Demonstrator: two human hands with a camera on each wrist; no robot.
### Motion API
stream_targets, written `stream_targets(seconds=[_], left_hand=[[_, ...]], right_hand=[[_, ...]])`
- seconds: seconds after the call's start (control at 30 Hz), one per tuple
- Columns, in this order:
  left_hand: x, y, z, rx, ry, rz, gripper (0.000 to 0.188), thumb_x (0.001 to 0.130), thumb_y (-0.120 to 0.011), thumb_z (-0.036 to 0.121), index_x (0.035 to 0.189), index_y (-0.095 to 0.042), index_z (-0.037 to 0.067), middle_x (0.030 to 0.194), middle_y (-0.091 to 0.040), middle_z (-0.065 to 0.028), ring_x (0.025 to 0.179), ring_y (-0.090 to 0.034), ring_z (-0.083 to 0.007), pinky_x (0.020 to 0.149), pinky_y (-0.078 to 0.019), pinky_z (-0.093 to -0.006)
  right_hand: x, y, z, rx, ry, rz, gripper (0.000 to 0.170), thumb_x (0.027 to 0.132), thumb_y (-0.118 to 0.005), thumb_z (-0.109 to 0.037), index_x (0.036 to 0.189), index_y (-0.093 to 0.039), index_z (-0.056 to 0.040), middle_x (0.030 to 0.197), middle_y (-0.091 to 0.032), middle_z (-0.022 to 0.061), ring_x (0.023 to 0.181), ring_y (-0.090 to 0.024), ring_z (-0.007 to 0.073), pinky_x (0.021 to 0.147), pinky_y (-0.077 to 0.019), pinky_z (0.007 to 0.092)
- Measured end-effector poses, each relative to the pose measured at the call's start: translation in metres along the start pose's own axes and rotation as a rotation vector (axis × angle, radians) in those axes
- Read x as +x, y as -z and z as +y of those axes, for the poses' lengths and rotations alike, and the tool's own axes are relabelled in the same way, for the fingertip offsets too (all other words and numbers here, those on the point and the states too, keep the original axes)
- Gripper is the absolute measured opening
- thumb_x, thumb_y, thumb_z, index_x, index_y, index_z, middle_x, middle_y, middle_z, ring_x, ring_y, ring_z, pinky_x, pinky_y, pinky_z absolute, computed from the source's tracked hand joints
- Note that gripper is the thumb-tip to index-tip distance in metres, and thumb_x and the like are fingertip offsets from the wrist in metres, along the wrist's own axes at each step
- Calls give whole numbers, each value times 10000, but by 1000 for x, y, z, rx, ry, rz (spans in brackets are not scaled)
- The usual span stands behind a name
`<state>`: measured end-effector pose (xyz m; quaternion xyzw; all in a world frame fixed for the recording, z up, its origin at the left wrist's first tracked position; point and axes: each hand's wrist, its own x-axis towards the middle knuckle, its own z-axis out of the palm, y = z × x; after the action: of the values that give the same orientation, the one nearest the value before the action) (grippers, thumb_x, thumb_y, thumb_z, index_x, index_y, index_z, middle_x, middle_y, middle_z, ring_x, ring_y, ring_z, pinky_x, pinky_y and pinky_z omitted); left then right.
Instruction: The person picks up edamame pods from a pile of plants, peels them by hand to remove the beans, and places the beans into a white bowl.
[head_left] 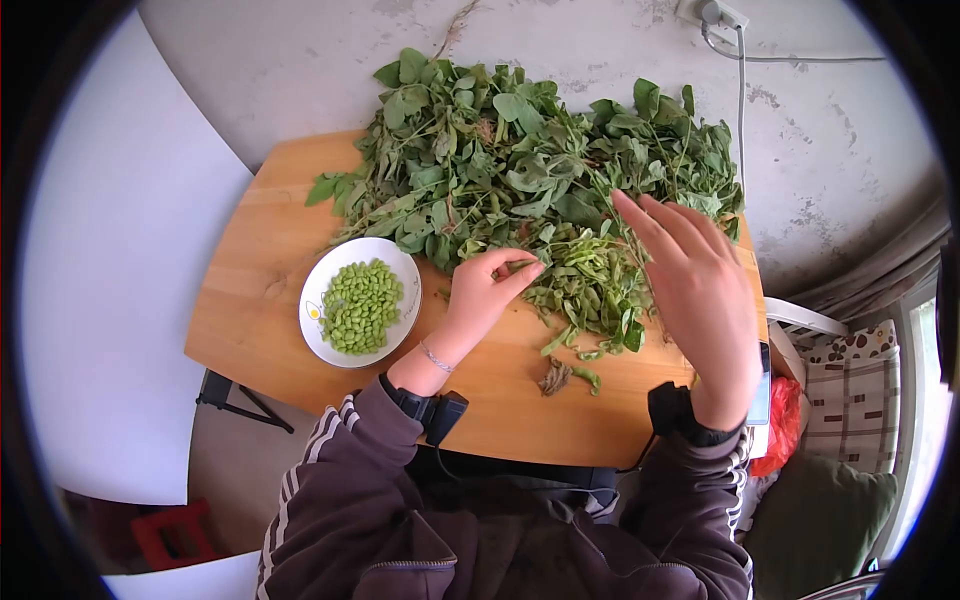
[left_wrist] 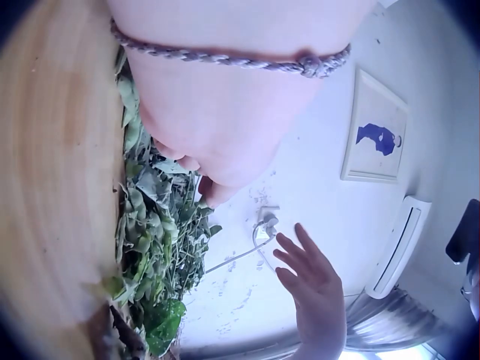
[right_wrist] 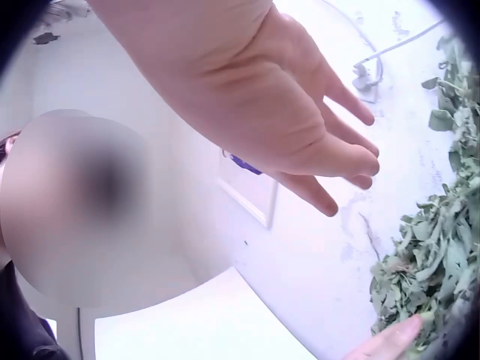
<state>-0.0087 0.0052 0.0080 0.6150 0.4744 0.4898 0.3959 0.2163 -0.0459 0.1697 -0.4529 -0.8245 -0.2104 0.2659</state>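
Note:
My left hand (head_left: 478, 292) is over the middle of the wooden table, its thumb and fingers pinching a green bean pod (head_left: 519, 264). In the left wrist view the back of that hand hides the pod. Raised over the table's right side, my right hand (head_left: 703, 305) has its fingers extended and holds nothing; the right wrist view also shows the fingers (right_wrist: 349, 154) apart. A heap of picked bean pods (head_left: 590, 280) lies between the two hands. Left of my left hand, a white bowl (head_left: 411, 300) holds many shelled green beans (head_left: 362, 308).
Leafy bean plants (head_left: 500, 150) are piled along the back of the table (head_left: 250, 270), against the wall. A withered leaf (head_left: 554, 377) and a loose pod (head_left: 589, 379) lie near the front. A wall socket (head_left: 712, 14) with a cable is behind. A cushioned chair (head_left: 850, 400) stands at the right.

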Motion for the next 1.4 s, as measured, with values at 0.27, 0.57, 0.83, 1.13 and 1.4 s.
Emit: stream_targets(seconds=[0.27, 0.57, 0.83, 1.13, 1.4], left_hand=[[-3, -1, 5, 39, 6, 14, 220, 875, -775, 225, 1015, -762, 56, 631, -548, 43, 582, -457, -26, 542, -355, -205], [1, -3, 1, 77, -19, 47, 270, 933, -712, 286, 1033, -745, 37, 626, -542, 28, 564, -445, -42, 514, -359, -228], [5, -9, -20, -89, -57, 85, 323, 980, -647, 289, 1097, -642, -12, 647, -552, 18, 585, -457, -49, 527, -357, -240], [-1, -10, -5, -169, -248, 44, 255, 951, -692, 185, 1122, -634, 6, 645, -538, 47, 592, -431, -13, 533, -326, -205], [-7, -11, -2, -95, -180, -33, 240, 933, -715, 192, 1104, -737, 25, 663, -545, 80, 610, -433, -8, 536, -344, -201]], right_hand=[[-49, 81, -12, -207, 261, 561, 390, 837, -608, -153, 1222, -572, -102, 1018, -571, 176, 933, -574, 368, 777, -497, 480], [-22, 80, 2, 160, 584, 543, 535, 838, -599, -183, 1321, -418, -327, 1007, -514, 104, 837, -531, 288, 700, -463, 454], [2, 10, -28, 632, 24, 207, 237, 776, -658, 29, 985, -738, -48, 843, -622, 81, 706, -584, 210, 630, -483, 321], [-33, -139, -11, 1212, -684, -166, 267, 918, -727, -191, 1071, -671, 20, 891, -705, 62, 750, -656, 108, 660, -528, 248], [-49, -150, -24, 1533, -710, -5, 230, 929, -715, -132, 1080, -662, 33, 958, -714, 66, 880, -667, 125, 798, -541, 256]])
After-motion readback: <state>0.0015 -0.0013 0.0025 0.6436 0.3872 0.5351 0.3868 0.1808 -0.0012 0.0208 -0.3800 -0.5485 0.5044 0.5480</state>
